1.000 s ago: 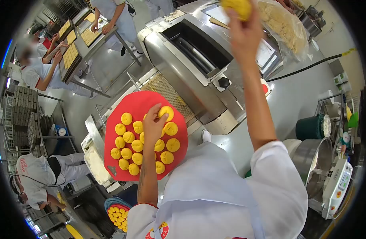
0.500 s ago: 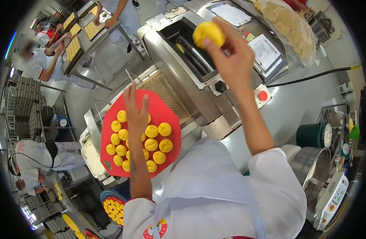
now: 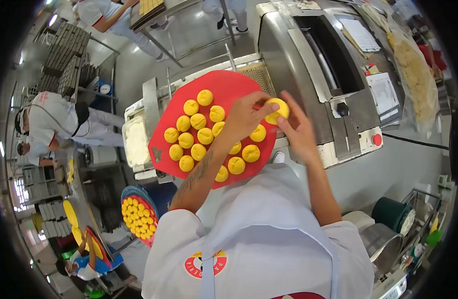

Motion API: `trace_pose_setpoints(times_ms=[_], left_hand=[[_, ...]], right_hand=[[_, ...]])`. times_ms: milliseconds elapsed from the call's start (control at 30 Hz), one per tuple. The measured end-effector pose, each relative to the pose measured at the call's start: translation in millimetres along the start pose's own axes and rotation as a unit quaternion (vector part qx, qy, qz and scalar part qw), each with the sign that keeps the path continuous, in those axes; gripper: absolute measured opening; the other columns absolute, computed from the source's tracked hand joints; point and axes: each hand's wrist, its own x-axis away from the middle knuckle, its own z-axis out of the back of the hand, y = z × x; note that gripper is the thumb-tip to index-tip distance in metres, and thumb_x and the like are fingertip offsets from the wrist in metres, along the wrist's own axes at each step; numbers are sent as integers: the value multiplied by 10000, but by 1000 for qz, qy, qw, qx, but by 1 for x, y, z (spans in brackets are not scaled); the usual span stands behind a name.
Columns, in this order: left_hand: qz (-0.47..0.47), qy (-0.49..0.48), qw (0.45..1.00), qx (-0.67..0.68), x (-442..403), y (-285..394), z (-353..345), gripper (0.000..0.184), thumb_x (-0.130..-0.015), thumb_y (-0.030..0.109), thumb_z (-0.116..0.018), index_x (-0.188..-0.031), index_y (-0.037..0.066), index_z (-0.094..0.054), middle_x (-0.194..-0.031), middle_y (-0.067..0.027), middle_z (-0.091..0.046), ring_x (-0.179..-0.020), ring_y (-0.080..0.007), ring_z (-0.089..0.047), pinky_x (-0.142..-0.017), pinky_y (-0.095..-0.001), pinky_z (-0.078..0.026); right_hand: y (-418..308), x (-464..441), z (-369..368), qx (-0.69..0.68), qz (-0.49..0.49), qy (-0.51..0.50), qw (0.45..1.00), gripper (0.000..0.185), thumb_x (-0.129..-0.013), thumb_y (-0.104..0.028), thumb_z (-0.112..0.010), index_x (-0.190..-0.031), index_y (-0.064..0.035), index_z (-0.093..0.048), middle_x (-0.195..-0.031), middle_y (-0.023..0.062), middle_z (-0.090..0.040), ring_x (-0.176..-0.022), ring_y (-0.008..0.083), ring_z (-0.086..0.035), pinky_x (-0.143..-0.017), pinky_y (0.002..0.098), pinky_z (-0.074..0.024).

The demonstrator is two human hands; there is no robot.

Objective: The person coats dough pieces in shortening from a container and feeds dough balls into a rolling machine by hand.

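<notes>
A yellow dough ball (image 3: 277, 110) is held up between my two hands, over the right part of a red board (image 3: 224, 82). My right hand (image 3: 299, 130) grips it from the right with thumb and fingers. From the left, my left hand (image 3: 246, 113) pinches at its near edge, fingers closed. Several more yellow dough balls (image 3: 198, 120) with creased tops lie in loose rows on the board. My left forearm and hand hide some of them.
Right of the board stands a steel dough machine (image 3: 288, 74) with a roller slot and a red stop button (image 3: 377, 139). A white tub (image 3: 136, 142) sits at left. Lower left, another tray (image 3: 139, 218) holds many dough balls. Co-workers (image 3: 54, 117) stand at left and beyond.
My right hand has come down and left from above the machine with the dough ball. My left hand has moved right across the board to meet it. The view has shifted.
</notes>
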Motion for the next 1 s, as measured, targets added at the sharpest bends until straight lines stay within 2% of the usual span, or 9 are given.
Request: trace_pose_setpoints(times_ms=[67, 233, 367, 467, 633, 733, 867, 933, 1000], left_hand=[[-120, 68, 982, -129, -9, -29, 12, 252, -904, 277, -690, -974, 42, -627, -879, -136, -643, -777, -253, -651, -729, -384, -526], [-108, 61, 838, -531, -10, -234, 70, 227, -964, 276, -593, -859, 76, -570, -743, -64, -543, -668, -206, -527, -599, -371, -429], [154, -5, 951, -266, -2, -107, 81, 344, -798, 184, -792, -1037, 30, -599, -979, -174, -660, -901, -302, -661, -798, -423, -533], [127, 72, 967, -207, -6, -86, 67, 384, -806, 189, -810, -1071, 14, -594, -992, -129, -664, -883, -249, -657, -784, -379, -532], [60, 136, 989, 19, -21, -28, 42, 326, -931, 166, -706, -1202, 18, -600, -1089, -81, -663, -943, -141, -635, -806, -285, -531], [29, 114, 980, 163, -27, 35, -10, 326, -988, 151, -620, -1286, 24, -587, -1116, -83, -655, -968, -139, -630, -853, -285, -533], [28, -61, 967, 247, -18, 104, -57, 406, -1033, 238, -535, -1393, 51, -531, -1358, -127, -534, -1246, -217, -526, -1014, -355, -467], [-58, 15, 998, 25, -8, 82, -8, 494, -998, 296, -575, -1421, 54, -494, -1456, -177, -459, -1371, -308, -421, -1123, -448, -342], [-74, -31, 977, -199, -4, 40, -34, 553, -950, 332, -633, -1408, 53, -495, -1472, -204, -443, -1416, -361, -361, -1177, -526, -246]], right_hand=[[2, 6, -3, -318, -170, -18, 933, 537, -975, -168, -632, -1459, -68, -422, -1066, 95, -644, -751, 150, -662, -633, 264, -560], [-84, 7, 64, -201, 11, 145, 969, 497, -994, -175, -592, -1431, -50, -391, -1051, 142, -635, -700, 179, -653, -531, 280, -536], [-165, -43, 119, -54, 344, 297, 889, 429, -1003, -141, -573, -1384, -24, -417, -1105, 158, -612, -683, 173, -570, -649, 306, -501], [-177, -103, 139, 27, 439, 328, 836, 393, -986, -149, -622, -1344, -50, -496, -995, 104, -645, -760, 157, -636, -664, 295, -506], [-62, -161, 144, 487, 217, 165, 830, 783, -927, -511, -625, -1473, 6, -409, -1314, 245, -603, -899, 289, -692, -813, 407, -528], [-72, -79, 95, 195, 39, 103, 975, 610, -929, -254, -689, -1455, -36, -471, -1144, 91, -656, -722, 142, -640, -687, 284, -526], [-85, -39, 61, 133, 61, 34, 989, 468, -936, -345, -650, -1297, -54, -590, -1205, 149, -642, -1047, 232, -640, -848, 312, -511], [-118, -45, 67, 74, 48, 103, 991, 475, -930, -320, -665, -1302, -38, -578, -1270, 152, -614, -1108, 219, -620, -876, 311, -507], [-147, -42, 127, 172, 255, 254, 917, 528, -908, -329, -705, -1322, -28, -574, -1290, 164, -601, -1134, 248, -600, -910, 344, -504]])
